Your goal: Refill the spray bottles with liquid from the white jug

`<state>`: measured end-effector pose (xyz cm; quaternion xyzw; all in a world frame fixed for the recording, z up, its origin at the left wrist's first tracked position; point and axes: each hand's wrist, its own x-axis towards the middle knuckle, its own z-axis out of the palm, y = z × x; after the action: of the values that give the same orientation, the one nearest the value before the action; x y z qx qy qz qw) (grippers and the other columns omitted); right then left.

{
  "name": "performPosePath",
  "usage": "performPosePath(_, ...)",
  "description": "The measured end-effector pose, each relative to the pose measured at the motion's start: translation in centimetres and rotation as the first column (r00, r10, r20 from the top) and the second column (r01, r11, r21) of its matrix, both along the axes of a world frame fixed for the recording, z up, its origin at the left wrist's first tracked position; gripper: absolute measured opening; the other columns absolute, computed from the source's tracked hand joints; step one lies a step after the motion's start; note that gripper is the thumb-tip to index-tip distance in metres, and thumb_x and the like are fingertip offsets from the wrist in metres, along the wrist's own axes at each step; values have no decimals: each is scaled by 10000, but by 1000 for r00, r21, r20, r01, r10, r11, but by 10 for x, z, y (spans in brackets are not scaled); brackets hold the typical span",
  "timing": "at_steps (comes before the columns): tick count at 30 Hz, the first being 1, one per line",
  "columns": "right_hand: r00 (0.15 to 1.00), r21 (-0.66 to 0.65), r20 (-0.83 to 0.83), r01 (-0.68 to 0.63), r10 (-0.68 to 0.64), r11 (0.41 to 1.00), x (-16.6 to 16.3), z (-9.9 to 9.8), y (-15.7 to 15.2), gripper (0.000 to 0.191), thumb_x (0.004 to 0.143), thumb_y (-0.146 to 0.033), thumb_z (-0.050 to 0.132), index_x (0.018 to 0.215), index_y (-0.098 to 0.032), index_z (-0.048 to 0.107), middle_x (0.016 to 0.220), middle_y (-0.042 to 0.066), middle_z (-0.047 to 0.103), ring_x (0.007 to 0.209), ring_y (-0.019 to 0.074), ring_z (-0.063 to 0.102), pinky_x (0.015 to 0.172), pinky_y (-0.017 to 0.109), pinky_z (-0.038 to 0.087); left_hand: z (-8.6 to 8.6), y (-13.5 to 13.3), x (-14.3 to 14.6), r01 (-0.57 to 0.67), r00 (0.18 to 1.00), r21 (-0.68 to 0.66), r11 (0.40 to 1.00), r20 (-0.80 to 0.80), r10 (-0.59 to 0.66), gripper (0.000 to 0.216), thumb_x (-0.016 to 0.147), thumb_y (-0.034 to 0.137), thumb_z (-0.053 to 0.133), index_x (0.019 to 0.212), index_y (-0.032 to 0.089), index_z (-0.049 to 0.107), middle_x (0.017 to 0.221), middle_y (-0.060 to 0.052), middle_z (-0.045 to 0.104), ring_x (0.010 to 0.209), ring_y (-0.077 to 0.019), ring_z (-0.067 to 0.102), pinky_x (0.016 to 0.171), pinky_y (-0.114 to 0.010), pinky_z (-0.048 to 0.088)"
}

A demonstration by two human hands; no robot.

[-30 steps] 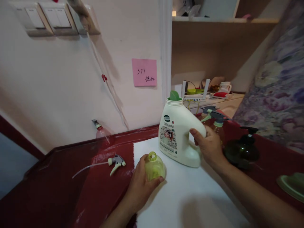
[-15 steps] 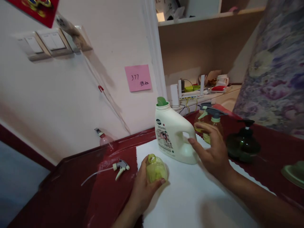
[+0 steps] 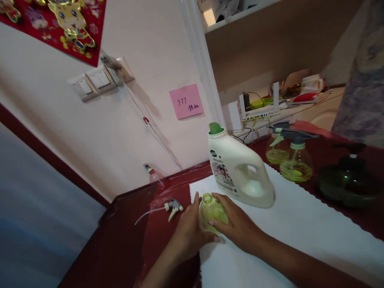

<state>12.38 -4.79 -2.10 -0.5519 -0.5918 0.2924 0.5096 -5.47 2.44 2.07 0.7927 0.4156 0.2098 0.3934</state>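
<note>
A small yellow-green clear spray bottle [image 3: 214, 214], without its top, is low over the white sheet [image 3: 240, 260]. My right hand [image 3: 237, 224] is wrapped around its right side, thumb in front. Close against the left side is my left hand [image 3: 192, 228], fingers and thumb spread apart; whether it still touches the bottle is hard to tell. Behind them stands a large cream detergent jug [image 3: 240, 168] with a green spout and a side handle. The loose trigger spray head [image 3: 174, 207] with its thin tube lies on the dark red tabletop to the left.
Two spray bottles with grey trigger tops [image 3: 297, 162] stand right of the jug, beside a dark green pump bottle [image 3: 349, 180]. A small pink bottle [image 3: 155, 177] is by the wall. A white router [image 3: 259, 114] sits on the shelf behind.
My right hand has come from beside the jug to grip the small bottle. My left hand has loosened and spread. The view has turned left.
</note>
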Motion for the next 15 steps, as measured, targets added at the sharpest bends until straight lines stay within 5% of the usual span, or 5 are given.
performPosePath(3, 1000, -11, 26, 10, -10, 1000, 1, -1, -2, 725, 815, -390, 644, 1467, -181, 403, 1499, 143, 473, 1382, 298, 446, 1190, 509, 329, 28, 22, -23, 30, 991, 78, 997, -135, -19, 736, 742, 350, 787, 1436, 243, 566, 1464, -135, 598, 1348, -347, 547, 1167, -485, 373)
performPosePath(7, 996, -41, 85, -15, 18, 999, 2, -2, -4, 825, 789, -388, 670, 1523, -174, 357, 1555, 139, 418, 1423, 307, 405, 1214, 505, 303, 48, 58, -46, -112, 882, 392, 913, -385, 273, 418, 929, 292, 532, 1316, 194, 657, 1357, -149, 678, 1271, -331, 607, 1080, -477, 432)
performPosePath(11, 993, -61, 114, -16, 23, 998, 4, -2, -5, 845, 794, -369, 662, 1549, -181, 333, 1571, 135, 401, 1433, 303, 392, 1211, 501, 313, 34, 80, -58, -112, 790, 432, 895, -507, 344, 335, 793, 148, 634, 1098, 214, 758, 1202, -160, 752, 1193, -413, 641, 1046, -585, 400)
performPosePath(15, 991, -55, 128, -19, 26, 998, 4, -1, -5, 847, 802, -348, 660, 1559, -164, 327, 1578, 139, 392, 1437, 292, 386, 1217, 489, 306, 18, 91, -65, -117, 807, 430, 895, -484, 338, 305, 730, 127, 665, 999, 223, 772, 1104, -110, 787, 1137, -350, 681, 1025, -457, 445)
